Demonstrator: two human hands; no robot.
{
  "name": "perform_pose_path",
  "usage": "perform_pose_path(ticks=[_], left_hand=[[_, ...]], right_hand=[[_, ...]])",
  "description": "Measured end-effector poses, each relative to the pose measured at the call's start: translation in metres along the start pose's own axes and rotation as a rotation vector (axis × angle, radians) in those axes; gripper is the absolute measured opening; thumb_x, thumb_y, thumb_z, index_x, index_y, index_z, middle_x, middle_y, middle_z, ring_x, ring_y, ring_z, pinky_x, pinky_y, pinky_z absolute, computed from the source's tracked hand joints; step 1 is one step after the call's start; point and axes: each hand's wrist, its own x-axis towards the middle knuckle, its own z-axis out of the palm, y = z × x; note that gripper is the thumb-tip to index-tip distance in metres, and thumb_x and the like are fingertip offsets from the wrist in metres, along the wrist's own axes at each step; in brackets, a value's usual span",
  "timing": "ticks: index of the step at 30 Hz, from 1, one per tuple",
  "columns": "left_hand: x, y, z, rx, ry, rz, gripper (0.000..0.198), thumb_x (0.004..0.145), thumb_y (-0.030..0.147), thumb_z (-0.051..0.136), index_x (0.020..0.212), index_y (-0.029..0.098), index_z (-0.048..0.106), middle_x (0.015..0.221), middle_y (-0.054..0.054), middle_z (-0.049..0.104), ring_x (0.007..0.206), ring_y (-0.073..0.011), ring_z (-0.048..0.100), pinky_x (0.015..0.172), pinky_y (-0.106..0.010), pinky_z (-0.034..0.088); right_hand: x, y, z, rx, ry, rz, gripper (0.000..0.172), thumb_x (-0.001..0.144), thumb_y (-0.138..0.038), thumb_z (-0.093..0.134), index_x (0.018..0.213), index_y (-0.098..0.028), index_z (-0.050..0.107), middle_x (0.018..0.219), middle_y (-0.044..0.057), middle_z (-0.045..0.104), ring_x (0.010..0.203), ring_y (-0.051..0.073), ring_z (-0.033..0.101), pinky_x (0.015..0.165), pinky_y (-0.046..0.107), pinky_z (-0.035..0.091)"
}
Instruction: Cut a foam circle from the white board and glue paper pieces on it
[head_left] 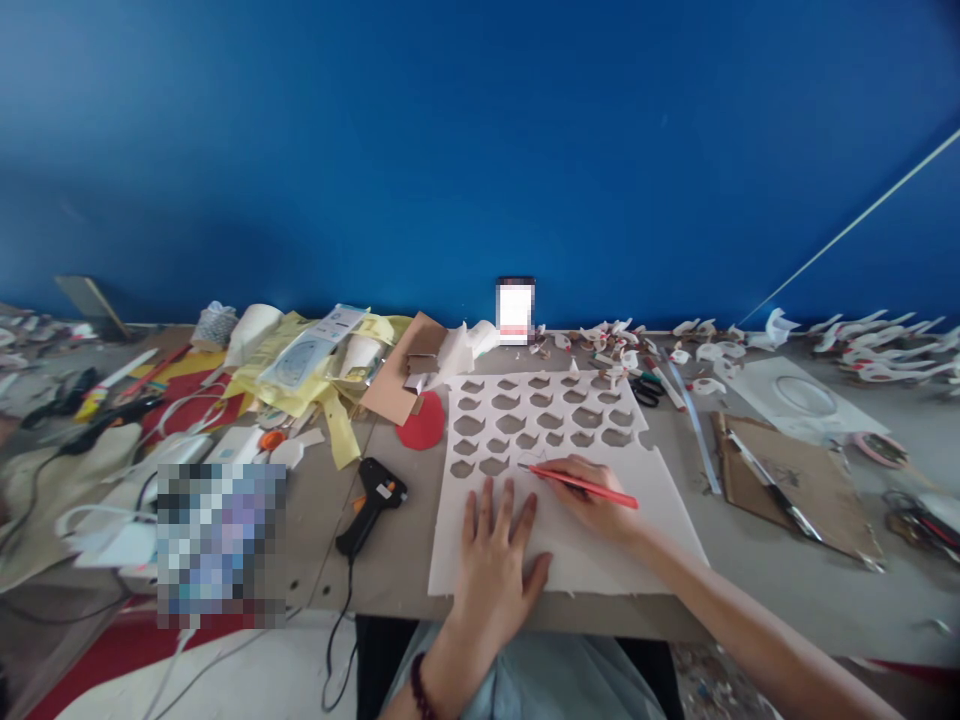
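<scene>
A white foam sheet (600, 540) with several cut-out holes in rows lies on the table in front of me. My left hand (495, 560) lies flat on its near part, fingers spread, pressing it down. My right hand (596, 495) grips a red pen (581, 485) and holds its tip on the sheet just below the lowest row of holes.
A black glue gun (371, 505) lies left of the sheet, a red disc (424, 425) beyond it. A brown clipboard (795, 480) and scissors (646, 390) are to the right. Small white and red cut pieces (877, 355) line the back edge. Papers and cables clutter the left.
</scene>
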Motion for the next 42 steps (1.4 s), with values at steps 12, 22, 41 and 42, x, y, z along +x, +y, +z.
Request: perform_pose_path(ticks=[12, 22, 41, 42], left_hand=[[0.001, 0.000, 0.000, -0.006, 0.004, 0.003, 0.061, 0.089, 0.048, 0.044, 0.144, 0.024, 0.034, 0.151, -0.008, 0.033, 0.138, -0.0356, 0.025, 0.108, -0.053, 0.029], [-0.001, -0.001, 0.004, -0.001, 0.012, 0.010, 0.061, 0.087, 0.047, 0.048, 0.143, 0.024, 0.036, 0.151, -0.008, 0.032, 0.139, -0.0366, 0.023, 0.108, -0.055, 0.028], [-0.001, 0.000, 0.003, -0.022, -0.011, -0.003, 0.064, 0.087, 0.047, 0.048, 0.145, 0.024, 0.032, 0.152, -0.009, 0.030, 0.139, -0.0371, 0.022, 0.108, -0.056, 0.028], [-0.001, -0.001, 0.004, -0.022, -0.013, -0.003, 0.064, 0.087, 0.046, 0.048, 0.145, 0.024, 0.032, 0.152, -0.009, 0.030, 0.139, -0.0371, 0.022, 0.108, -0.056, 0.028]], right_hand=[[-0.002, -0.004, 0.003, -0.049, -0.035, -0.023, 0.025, 0.091, -0.026, 0.047, 0.106, -0.023, 0.067, 0.095, 0.005, 0.073, 0.084, 0.019, 0.065, 0.073, 0.031, 0.053], [0.005, -0.009, 0.002, -0.090, -0.045, 0.012, 0.024, 0.089, -0.027, 0.050, 0.101, -0.023, 0.070, 0.087, 0.006, 0.072, 0.076, 0.020, 0.064, 0.067, 0.031, 0.052], [-0.003, -0.012, -0.001, -0.097, -0.021, -0.008, 0.024, 0.089, -0.028, 0.049, 0.100, -0.023, 0.070, 0.079, 0.007, 0.066, 0.066, 0.017, 0.063, 0.062, 0.028, 0.052], [-0.004, -0.012, -0.001, -0.097, -0.017, -0.007, 0.024, 0.089, -0.028, 0.049, 0.100, -0.023, 0.070, 0.079, 0.007, 0.066, 0.066, 0.017, 0.063, 0.062, 0.028, 0.052]])
